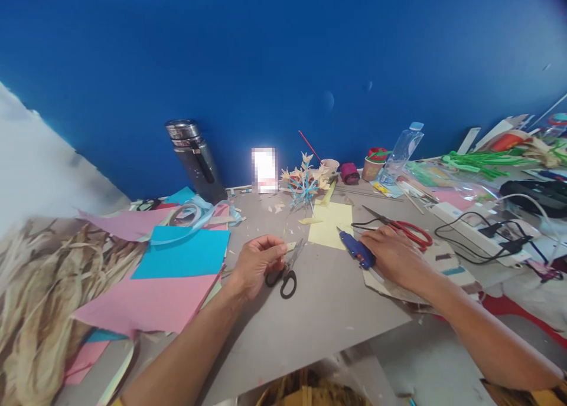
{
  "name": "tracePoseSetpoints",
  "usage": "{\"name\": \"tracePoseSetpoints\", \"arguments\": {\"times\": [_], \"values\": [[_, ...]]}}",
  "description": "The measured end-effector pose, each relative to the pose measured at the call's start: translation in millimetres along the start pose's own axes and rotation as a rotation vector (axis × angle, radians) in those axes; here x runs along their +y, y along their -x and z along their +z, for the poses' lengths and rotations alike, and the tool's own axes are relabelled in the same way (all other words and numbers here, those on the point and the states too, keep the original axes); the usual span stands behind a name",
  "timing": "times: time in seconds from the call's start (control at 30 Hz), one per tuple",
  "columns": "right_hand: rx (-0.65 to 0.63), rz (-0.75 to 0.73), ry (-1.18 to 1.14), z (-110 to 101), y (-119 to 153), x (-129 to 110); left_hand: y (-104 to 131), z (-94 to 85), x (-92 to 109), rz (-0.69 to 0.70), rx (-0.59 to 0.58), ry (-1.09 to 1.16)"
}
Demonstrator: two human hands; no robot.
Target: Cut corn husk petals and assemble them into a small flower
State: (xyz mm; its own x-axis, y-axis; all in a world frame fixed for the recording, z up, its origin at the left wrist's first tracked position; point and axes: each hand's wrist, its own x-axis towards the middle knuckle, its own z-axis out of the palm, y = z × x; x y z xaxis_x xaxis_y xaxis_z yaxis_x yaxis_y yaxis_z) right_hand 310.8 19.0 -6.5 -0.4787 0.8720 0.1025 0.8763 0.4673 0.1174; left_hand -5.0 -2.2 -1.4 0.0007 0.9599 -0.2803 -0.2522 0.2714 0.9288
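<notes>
Here, hands point(259, 263) perhaps flank open grey tabletop point(328, 305).

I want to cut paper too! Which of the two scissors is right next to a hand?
The black-handled scissors, lying against the left hand. The red-handled scissors lie farther back, just behind the right hand, which rests by the blue glue gun.

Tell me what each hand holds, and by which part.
Left hand pinches a small pale paper piece by its end. Right hand rests on the blue glue gun; grip unclear.
</notes>
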Motion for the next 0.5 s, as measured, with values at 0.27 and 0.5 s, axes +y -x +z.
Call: {"name": "tracePoseSetpoints", "arguments": {"times": [0.27,0.5], "values": [[0.232,-0.150,-0.364,-9.7,11.1,18.0,-1.1,-0.3,1.1,-0.060,-0.043,0.079],[0.250,-0.337,-0.639,-32.6,7.9,-12.9,2.0,5.5,-0.4,-0.012,-0.007,-0.016]]}}
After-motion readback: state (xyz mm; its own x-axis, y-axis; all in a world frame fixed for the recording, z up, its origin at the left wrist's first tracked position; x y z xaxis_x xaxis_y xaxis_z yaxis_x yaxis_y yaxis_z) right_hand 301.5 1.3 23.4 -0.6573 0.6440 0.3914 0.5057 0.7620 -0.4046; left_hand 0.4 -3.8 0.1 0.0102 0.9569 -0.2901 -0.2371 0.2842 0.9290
